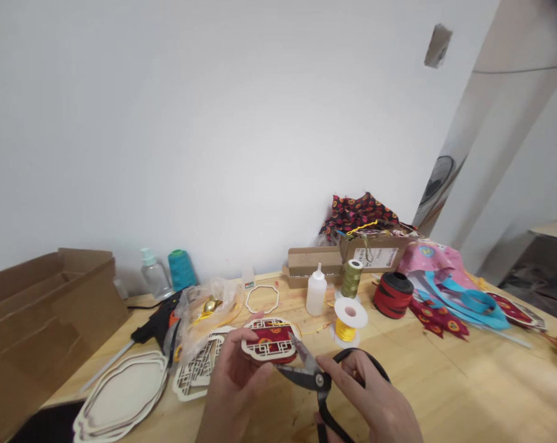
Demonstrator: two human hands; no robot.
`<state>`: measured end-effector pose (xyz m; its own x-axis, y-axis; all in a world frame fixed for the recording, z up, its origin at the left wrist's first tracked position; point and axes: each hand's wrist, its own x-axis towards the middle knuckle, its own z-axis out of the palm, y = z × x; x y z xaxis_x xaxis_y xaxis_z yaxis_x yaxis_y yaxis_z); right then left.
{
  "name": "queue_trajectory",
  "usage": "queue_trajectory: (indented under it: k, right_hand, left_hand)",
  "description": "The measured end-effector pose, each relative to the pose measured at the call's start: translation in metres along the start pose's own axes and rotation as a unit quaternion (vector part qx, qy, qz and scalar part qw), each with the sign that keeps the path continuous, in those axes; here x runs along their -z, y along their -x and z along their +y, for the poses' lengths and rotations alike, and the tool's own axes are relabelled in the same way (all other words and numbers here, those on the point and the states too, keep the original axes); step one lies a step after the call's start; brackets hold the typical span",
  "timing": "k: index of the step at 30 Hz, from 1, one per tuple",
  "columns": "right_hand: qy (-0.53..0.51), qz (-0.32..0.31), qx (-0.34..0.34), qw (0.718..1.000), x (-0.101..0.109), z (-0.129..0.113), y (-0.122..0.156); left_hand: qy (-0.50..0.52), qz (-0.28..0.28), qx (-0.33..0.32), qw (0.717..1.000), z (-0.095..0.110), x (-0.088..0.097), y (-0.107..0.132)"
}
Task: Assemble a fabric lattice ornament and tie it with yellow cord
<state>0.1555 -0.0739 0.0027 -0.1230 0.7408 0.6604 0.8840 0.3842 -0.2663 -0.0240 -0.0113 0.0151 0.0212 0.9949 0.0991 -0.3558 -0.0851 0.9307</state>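
Observation:
My left hand [232,381] grips a small cream wooden lattice frame backed with red patterned fabric [269,341], held just above the wooden table [467,381]. My right hand [375,400] has its fingers through the handles of black scissors [322,384]. The scissor blades are apart, with their tips at the frame's right edge.
Wooden cut-outs [121,394] and a lattice panel [192,372] lie at the left by a black glue gun [156,326] and a cardboard box [42,307]. Behind are a glue bottle [316,290], gold thread spools [347,320], a red ribbon roll [392,294] and fabric scraps [444,307].

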Motion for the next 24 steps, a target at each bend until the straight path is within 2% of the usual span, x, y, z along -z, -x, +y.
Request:
queue_trajectory:
  k: [13,19,24]
  right_hand:
    - [-0.005,-0.031,-0.012,0.999,-0.004,0.002,0.003]
    - [0.017,-0.071,0.001,0.997,-0.003,0.004,0.0]
    - [0.041,-0.047,-0.012,0.998,-0.002,-0.002,-0.008]
  left_hand:
    - [0.001,-0.012,-0.008,1.0,-0.003,0.001,-0.001]
    - [0.013,0.025,0.0,1.0,-0.001,0.0,-0.001]
    - [-0.003,0.041,-0.007,0.999,0.001,0.0,-0.002]
